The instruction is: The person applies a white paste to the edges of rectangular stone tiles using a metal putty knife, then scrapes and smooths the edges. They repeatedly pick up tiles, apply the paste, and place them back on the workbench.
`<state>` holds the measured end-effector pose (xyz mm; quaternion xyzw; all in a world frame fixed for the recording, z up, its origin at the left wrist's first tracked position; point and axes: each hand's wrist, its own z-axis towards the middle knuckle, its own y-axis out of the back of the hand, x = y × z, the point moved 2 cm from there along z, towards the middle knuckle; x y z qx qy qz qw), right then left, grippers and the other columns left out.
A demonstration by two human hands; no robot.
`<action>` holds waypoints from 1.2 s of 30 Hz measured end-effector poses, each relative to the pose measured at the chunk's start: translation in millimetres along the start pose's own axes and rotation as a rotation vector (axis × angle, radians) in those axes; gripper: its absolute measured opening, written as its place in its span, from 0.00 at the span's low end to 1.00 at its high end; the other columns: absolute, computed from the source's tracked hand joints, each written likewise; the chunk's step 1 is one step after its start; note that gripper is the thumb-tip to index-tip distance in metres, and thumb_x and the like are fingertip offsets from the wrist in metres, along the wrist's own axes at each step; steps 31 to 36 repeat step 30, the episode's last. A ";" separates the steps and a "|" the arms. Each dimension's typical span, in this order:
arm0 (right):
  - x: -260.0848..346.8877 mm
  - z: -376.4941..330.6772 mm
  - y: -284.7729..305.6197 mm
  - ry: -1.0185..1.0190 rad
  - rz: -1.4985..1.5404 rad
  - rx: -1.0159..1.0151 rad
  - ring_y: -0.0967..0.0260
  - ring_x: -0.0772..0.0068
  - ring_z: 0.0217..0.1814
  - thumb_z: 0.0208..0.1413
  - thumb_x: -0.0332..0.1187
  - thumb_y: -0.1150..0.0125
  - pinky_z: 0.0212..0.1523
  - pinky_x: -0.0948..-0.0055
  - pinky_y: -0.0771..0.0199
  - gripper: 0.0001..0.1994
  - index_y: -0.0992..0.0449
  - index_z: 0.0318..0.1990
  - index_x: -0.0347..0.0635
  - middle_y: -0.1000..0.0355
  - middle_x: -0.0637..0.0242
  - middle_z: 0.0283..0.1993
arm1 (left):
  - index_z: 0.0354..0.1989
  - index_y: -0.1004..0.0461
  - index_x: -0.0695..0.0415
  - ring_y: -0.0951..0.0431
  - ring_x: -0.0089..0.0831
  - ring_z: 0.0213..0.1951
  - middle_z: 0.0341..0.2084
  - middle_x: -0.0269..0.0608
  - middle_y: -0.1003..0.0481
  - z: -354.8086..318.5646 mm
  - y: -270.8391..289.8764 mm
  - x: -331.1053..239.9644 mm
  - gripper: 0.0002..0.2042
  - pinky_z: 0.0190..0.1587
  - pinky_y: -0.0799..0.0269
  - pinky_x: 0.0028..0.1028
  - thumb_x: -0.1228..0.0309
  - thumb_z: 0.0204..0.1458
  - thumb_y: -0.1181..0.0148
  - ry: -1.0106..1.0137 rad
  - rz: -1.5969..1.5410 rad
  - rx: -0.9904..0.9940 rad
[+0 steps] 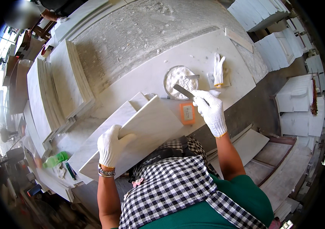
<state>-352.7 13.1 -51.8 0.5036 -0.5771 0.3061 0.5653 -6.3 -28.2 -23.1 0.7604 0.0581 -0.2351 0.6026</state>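
Left hand (110, 147), gloved, grips edge of white marble slab (132, 135) at frame centre, tilted on the workbench (208, 53) | right hand (211, 110) clenched on putty knife (185, 91) beside filler dish (177, 76) | risk: slab could slip off bench edge under one-handed hold; filler may drip.

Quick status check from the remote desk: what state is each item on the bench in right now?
Left hand: gloved, gripping the near edge of the marble tile.
Marble tile: tilted, resting on the workbench.
Right hand: gloved, closed around the putty knife.
Putty knife: held, blade at the bowl's rim.
Bowl of white filler: open, partly full.
Spare glove: lying flat, unworn.
Green bottle: on its side.
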 end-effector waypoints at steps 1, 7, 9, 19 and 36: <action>8.3 -2.6 -1.9 0.024 -0.004 0.021 0.21 0.76 0.40 0.65 0.24 0.42 0.39 0.75 0.22 0.10 0.21 0.50 0.31 0.19 0.61 0.43 | 0.34 0.21 0.57 0.19 0.46 0.29 0.25 0.45 0.20 -1.0 -0.6 0.3 0.22 0.32 0.26 0.39 0.50 0.44 0.26 0.000 -0.003 -0.002; 37.2 -8.1 -12.8 0.192 -0.092 0.086 0.20 0.70 0.42 0.62 0.21 0.40 0.45 0.72 0.21 0.09 0.20 0.48 0.30 0.18 0.57 0.43 | 0.35 0.22 0.56 0.19 0.46 0.29 0.25 0.45 0.20 -1.0 -0.7 0.3 0.22 0.33 0.26 0.39 0.50 0.45 0.26 -0.020 -0.017 -0.016; 41.2 -8.1 -14.5 0.239 -0.125 0.099 0.20 0.70 0.42 0.61 0.21 0.40 0.45 0.72 0.20 0.09 0.20 0.47 0.30 0.18 0.57 0.43 | 0.36 0.21 0.56 0.19 0.46 0.29 0.25 0.45 0.20 -1.7 -1.1 -0.2 0.22 0.33 0.26 0.39 0.50 0.45 0.26 -0.022 -0.012 -0.019; 48.9 -7.2 -17.7 0.319 -0.209 0.117 0.19 0.67 0.42 0.60 0.20 0.39 0.45 0.70 0.20 0.09 0.19 0.47 0.30 0.18 0.56 0.42 | 0.36 0.21 0.59 0.19 0.48 0.30 0.26 0.48 0.20 -2.0 -3.1 2.5 0.24 0.34 0.27 0.40 0.49 0.43 0.26 -0.001 -0.034 -0.019; 44.9 -8.2 -15.6 0.244 -0.171 0.136 0.19 0.64 0.43 0.62 0.22 0.40 0.46 0.70 0.20 0.09 0.19 0.49 0.32 0.18 0.58 0.44 | 0.37 0.21 0.59 0.19 0.49 0.32 0.28 0.50 0.20 -0.9 -1.7 1.5 0.24 0.35 0.26 0.40 0.50 0.42 0.25 0.040 -0.052 0.011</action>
